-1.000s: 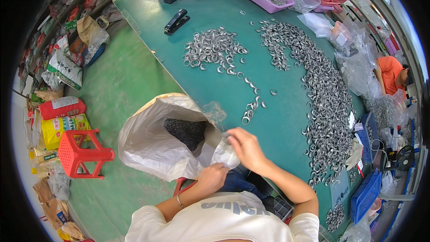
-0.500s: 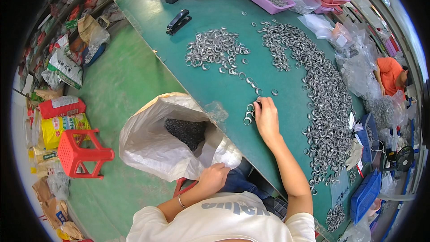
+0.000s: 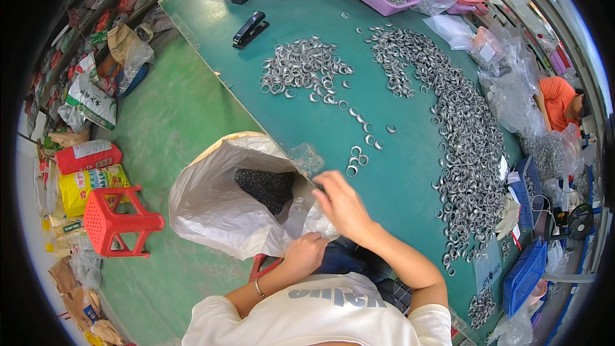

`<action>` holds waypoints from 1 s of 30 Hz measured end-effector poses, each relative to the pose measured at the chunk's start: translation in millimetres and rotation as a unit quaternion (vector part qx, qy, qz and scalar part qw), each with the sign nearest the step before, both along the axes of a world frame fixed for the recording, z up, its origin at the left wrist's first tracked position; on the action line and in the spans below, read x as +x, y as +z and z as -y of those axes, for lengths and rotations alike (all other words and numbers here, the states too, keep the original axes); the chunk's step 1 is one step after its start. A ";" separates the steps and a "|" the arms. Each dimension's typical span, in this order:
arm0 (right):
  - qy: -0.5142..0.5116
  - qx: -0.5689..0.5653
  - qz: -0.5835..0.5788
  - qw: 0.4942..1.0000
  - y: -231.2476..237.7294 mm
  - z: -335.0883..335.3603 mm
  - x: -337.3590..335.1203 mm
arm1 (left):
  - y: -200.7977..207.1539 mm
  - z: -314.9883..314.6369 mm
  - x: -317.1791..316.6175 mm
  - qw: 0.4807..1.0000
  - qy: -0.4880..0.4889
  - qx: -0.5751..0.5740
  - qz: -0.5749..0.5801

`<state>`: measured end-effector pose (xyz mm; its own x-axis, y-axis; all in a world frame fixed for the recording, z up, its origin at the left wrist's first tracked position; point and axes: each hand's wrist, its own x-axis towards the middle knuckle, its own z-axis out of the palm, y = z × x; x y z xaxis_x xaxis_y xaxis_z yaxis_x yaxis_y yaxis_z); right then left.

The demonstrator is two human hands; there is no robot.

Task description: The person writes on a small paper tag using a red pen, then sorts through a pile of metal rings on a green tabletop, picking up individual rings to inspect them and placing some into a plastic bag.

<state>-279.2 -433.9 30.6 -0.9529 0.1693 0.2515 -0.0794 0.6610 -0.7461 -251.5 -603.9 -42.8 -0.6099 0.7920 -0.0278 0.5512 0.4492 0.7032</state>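
Sack gapes at ten o'clock from our left hand, which pinches its rim, seemingly to prop it open. We cannot tell whether our blurred right hand pinches anything; rings lie handy at its twelve o'clock.

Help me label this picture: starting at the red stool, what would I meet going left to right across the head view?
Red stool → sack → large ring heap → blue basket → fan.

head-worn left fisheye | looking down | near, above table | rim detail perhaps unreliable
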 end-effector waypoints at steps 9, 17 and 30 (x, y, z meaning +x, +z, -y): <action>-0.124 0.203 -0.024 0.971 -18.8 -73.1 -0.7 | 2.2 2.0 0.0 1.000 0.006 0.010 -0.003; -0.064 0.228 -0.028 0.971 -11.6 -46.1 3.9 | 1.8 2.9 -0.2 1.000 0.012 0.019 -0.006; 0.066 0.026 -0.031 0.997 -2.2 23.0 4.7 | 6.5 1.3 -1.6 0.999 0.011 0.038 -0.018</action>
<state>-274.6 -457.0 28.4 -0.9487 0.0296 0.3148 -0.2119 0.6795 -0.7024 -253.1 -605.1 -36.2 -0.6262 0.7778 0.0540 0.5679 0.4076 0.7151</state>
